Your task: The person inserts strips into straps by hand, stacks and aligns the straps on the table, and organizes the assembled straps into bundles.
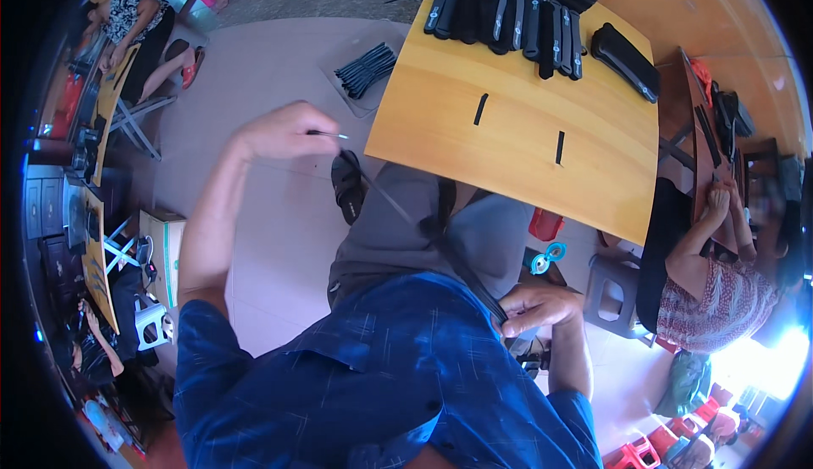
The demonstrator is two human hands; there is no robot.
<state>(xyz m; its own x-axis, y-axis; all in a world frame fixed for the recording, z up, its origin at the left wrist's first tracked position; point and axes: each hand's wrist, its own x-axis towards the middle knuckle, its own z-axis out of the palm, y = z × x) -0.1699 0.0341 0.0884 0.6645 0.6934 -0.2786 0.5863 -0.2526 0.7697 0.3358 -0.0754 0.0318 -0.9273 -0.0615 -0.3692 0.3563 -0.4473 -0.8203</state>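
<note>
A long black strap [467,272] runs slantwise across my lap between my two hands. Its lower end is in the closed fingers of my right hand [542,306], at my right hip. My left hand [292,130] is raised to the left of the table's near corner, its fingers closed on a thin silver-tipped tool [329,134] whose exact kind I cannot make out. The strap's upper end reaches up to just below these fingertips; whether they grip it too is blurred. Two short black strips [480,109] lie apart on the yellow table [432,122] ahead of me.
Several black padded bands [495,16] lie in a row at the table's far side, with one black pouch [625,61] at its right. A clear bin [366,100] of dark cords stands on the floor. Other people work at tables on both sides; a grey stool [611,295] is at right.
</note>
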